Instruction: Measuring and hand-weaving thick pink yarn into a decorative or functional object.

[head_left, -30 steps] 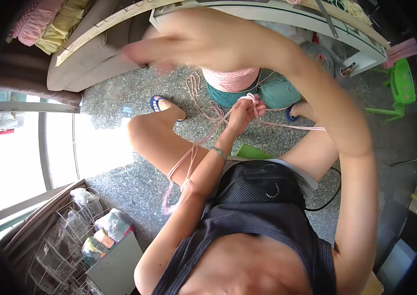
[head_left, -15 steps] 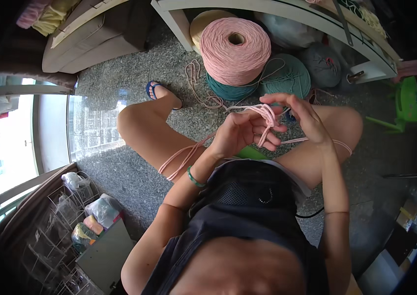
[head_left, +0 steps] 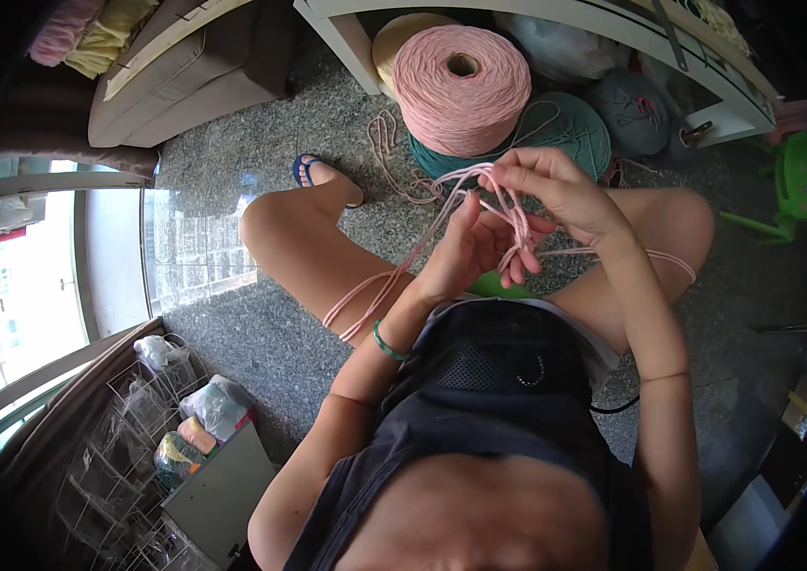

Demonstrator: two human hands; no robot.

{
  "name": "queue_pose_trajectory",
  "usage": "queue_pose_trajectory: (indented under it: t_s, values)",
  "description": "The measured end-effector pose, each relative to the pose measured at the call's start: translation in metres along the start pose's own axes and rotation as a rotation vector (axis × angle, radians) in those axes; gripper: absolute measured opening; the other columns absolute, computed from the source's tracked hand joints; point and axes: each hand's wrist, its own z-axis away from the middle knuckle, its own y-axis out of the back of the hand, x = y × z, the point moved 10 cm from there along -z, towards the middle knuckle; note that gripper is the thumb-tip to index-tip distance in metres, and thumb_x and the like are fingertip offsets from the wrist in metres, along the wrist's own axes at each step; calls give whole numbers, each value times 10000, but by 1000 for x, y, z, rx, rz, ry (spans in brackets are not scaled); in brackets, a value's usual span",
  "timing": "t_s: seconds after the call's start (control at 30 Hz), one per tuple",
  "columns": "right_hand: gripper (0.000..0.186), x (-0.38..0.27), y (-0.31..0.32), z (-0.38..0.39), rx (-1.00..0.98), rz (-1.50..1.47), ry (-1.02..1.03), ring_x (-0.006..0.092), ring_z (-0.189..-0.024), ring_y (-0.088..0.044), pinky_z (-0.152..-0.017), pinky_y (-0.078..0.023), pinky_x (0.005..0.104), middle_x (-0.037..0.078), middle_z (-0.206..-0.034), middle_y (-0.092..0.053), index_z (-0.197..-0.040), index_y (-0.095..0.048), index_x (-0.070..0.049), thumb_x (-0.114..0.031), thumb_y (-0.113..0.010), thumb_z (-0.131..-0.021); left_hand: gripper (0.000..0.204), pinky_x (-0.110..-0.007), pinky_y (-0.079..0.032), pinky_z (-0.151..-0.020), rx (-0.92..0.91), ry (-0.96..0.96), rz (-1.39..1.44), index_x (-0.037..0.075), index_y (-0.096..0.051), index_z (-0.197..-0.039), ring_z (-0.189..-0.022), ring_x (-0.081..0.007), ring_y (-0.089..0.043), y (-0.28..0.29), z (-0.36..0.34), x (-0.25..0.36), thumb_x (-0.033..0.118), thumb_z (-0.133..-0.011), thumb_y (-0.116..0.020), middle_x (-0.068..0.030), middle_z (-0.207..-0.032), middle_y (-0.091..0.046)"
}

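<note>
At lower left, wire baskets with contents blurred under clear plastic. Next, across the left thigh, at least 2 lines of pink strands, lost to sight beneath the leg. Then the left hand, palm up, fingers loosely curled and wrapped by the same strands; cannot tell whether gripping firmly. Beyond, a pink yarn cone atop a mostly hidden teal one. Further right, the right hand, with grip pinched on the strands between thumb and forefinger; over the right thigh, more strands, undersides concealed. At far right, a green chair, fading into the dark rim.
</note>
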Motion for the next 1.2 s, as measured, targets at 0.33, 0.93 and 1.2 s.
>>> queue_pose_trajectory:
  t_s: [0.33, 0.93, 1.2]
  values:
    - [362, 8, 38, 39, 333, 330, 72, 86, -839, -523, -761, -420, 232, 41, -868, -591, -924, -593, 18, -282, -394, -966, 807, -243, -497, -622, 105, -119, 252, -77, -430, -1226, -685, -179, -619, 8, -3, 15, 602, -897, -145, -182, -917, -634]
    - [266, -32, 9, 65, 655, 723, 639, 211, -771, -538, -711, -418, 311, 71, -831, -543, -940, -524, -36, 0, -648, -708, 772, -177, -406, -556, 26, -135, 420, -103, -387, -1253, -592, -87, -508, 12, -15, 33, 564, -913, -200, -93, -801, -606]
    - [278, -42, -2, 63, 630, 903, 730, 264, -773, -545, -709, -418, 355, 67, -823, -544, -884, -531, -51, 19, -669, -652, 630, -150, -385, -544, 153, -132, 186, -79, -433, -1231, -601, -54, -496, 23, -9, 32, 463, -930, -324, -54, -791, -597]
